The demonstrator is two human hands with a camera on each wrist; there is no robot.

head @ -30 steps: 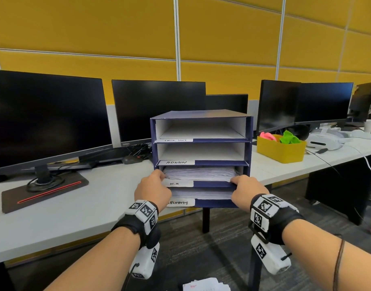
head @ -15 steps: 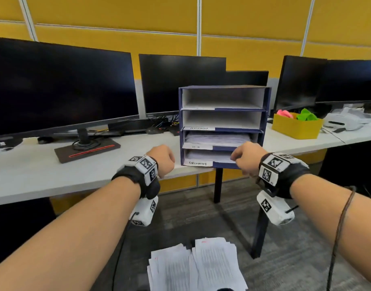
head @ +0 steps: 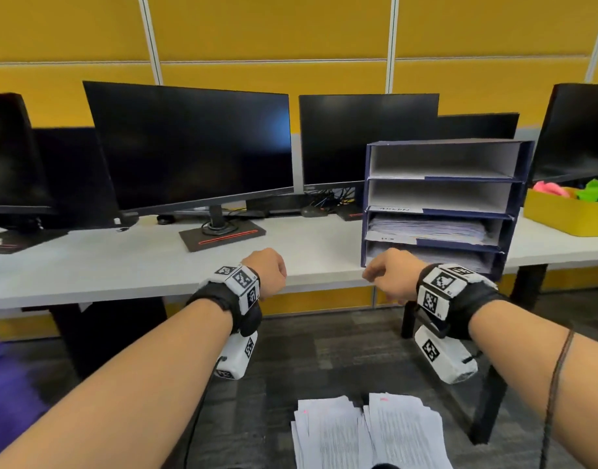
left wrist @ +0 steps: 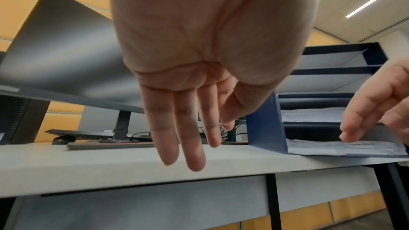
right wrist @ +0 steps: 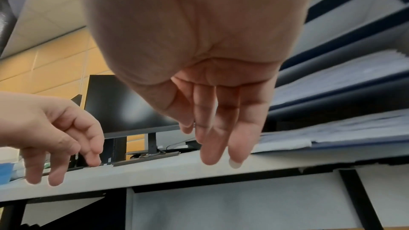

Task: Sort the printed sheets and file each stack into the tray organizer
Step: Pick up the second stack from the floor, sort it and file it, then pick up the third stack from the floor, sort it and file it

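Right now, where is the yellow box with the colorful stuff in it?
In the head view, the yellow box sits on the white desk at the far right, just right of the blue paper tray organizer.

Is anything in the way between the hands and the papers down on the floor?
Nothing visible is. The left hand and right hand hang open and hold nothing, in front of the desk edge. The two paper stacks lie below them on the floor, with only air between.
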